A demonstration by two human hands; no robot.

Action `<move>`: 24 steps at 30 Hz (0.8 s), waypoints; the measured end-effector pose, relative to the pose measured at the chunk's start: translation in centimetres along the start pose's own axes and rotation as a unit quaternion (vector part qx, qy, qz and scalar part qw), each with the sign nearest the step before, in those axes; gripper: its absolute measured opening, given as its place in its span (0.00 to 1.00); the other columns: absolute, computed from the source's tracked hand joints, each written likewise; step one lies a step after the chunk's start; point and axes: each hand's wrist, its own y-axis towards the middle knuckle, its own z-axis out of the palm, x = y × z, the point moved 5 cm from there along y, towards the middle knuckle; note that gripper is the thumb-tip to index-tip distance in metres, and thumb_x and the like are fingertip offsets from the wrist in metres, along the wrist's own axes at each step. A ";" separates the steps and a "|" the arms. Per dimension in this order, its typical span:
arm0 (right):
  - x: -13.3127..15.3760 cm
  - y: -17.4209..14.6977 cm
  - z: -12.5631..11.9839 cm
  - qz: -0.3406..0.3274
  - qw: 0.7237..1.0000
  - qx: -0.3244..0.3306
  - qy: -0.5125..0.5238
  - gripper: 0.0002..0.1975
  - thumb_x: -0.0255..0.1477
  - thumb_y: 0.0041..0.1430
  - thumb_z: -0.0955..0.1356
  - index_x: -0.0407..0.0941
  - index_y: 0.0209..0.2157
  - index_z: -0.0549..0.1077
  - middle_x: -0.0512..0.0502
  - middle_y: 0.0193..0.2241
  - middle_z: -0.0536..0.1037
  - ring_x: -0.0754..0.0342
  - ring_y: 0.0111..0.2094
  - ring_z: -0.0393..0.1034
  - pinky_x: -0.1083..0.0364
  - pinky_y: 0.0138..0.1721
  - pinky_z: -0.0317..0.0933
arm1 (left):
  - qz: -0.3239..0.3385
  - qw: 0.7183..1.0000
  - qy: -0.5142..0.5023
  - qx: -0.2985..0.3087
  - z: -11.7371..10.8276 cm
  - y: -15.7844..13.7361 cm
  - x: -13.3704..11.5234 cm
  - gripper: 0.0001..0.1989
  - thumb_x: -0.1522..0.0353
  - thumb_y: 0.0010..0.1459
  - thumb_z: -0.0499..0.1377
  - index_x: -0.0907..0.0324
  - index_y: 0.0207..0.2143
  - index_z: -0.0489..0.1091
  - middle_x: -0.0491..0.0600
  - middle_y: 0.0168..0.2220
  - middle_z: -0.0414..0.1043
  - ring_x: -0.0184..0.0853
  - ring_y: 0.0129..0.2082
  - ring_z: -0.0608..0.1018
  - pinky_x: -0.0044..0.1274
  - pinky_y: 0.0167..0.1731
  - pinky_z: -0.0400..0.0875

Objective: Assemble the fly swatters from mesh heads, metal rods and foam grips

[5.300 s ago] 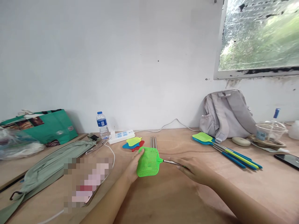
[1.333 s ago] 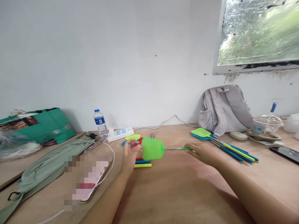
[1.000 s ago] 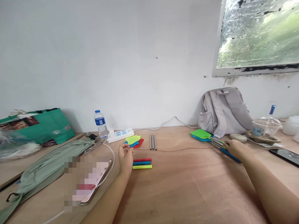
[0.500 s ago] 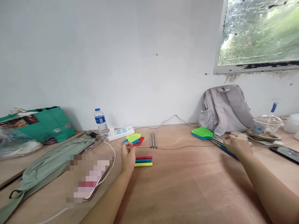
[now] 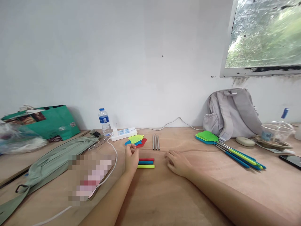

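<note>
My left hand [image 5: 131, 158] rests on the table, fingers loosely curled, with nothing visible in them. Just beyond it lie fly swatter heads [image 5: 137, 138] in yellow, blue and red, overlapping. Beside its wrist are a red handle [image 5: 147, 159], a blue handle [image 5: 147, 163] and a yellow-green handle [image 5: 147, 166], their left ends hidden by the hand. My right hand [image 5: 178, 162] lies open and palm down, right of these handles. Three metal rods [image 5: 156, 142] stand in a row beyond both hands. Several whole fly swatters [image 5: 225, 149] lie stacked at the right, apart from my hand.
Against the wall are a green bag [image 5: 58, 124], a water bottle [image 5: 104, 122], a white power strip [image 5: 123, 133] and a grey backpack [image 5: 231, 114]. A grey-green strap bag [image 5: 58, 157] and a phone [image 5: 98, 175] with a white cable lie left. A plastic cup [image 5: 272, 131] and black phone [image 5: 290, 160] sit right.
My right hand has let go of the whole fly swatters and moved left to the middle of the table. The left hand stays in place; the view has shifted slightly.
</note>
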 end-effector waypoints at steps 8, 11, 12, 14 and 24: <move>-0.6 5.4 2.4 0.116 0.993 -0.001 -0.013 0.16 0.27 0.50 0.60 0.43 0.43 0.62 0.41 0.40 0.65 0.50 0.38 0.62 0.55 0.36 0.53 | 0.053 0.987 0.131 0.083 0.3 0.3 -0.4 0.03 0.74 0.43 0.49 0.58 0.22 0.60 0.41 0.21 0.59 0.28 0.20 0.63 0.20 0.24 0.59; -1.2 5.7 2.7 0.133 0.991 0.004 -0.012 0.14 0.28 0.52 0.60 0.44 0.42 0.63 0.41 0.38 0.65 0.49 0.39 0.61 0.54 0.38 0.52 | 0.090 0.976 0.168 0.103 0.2 0.5 -0.6 0.04 0.74 0.44 0.49 0.58 0.21 0.60 0.42 0.23 0.59 0.28 0.22 0.63 0.21 0.25 0.59; -1.3 5.7 2.7 0.136 0.991 0.006 -0.012 0.14 0.29 0.52 0.60 0.44 0.42 0.64 0.42 0.38 0.66 0.49 0.39 0.60 0.54 0.38 0.51 | 0.102 0.972 0.180 0.112 0.2 0.6 -0.7 0.04 0.74 0.44 0.49 0.58 0.20 0.60 0.43 0.23 0.59 0.28 0.22 0.63 0.21 0.25 0.59; -1.3 5.5 2.7 0.138 0.990 0.010 -0.013 0.13 0.29 0.52 0.60 0.44 0.41 0.64 0.41 0.39 0.66 0.49 0.40 0.60 0.53 0.40 0.51 | 0.120 0.964 0.201 0.126 0.4 0.7 -0.7 0.05 0.73 0.45 0.49 0.58 0.19 0.60 0.43 0.23 0.58 0.29 0.22 0.63 0.21 0.25 0.59; -3.5 5.0 2.7 0.221 0.973 -0.013 0.062 0.05 0.28 0.50 0.61 0.42 0.30 0.64 0.37 0.32 0.70 0.46 0.35 0.64 0.53 0.34 0.53 | 0.248 0.876 0.233 0.342 2.1 -1.5 -2.9 0.08 0.75 0.43 0.50 0.57 0.18 0.64 0.46 0.23 0.65 0.34 0.28 0.67 0.25 0.32 0.59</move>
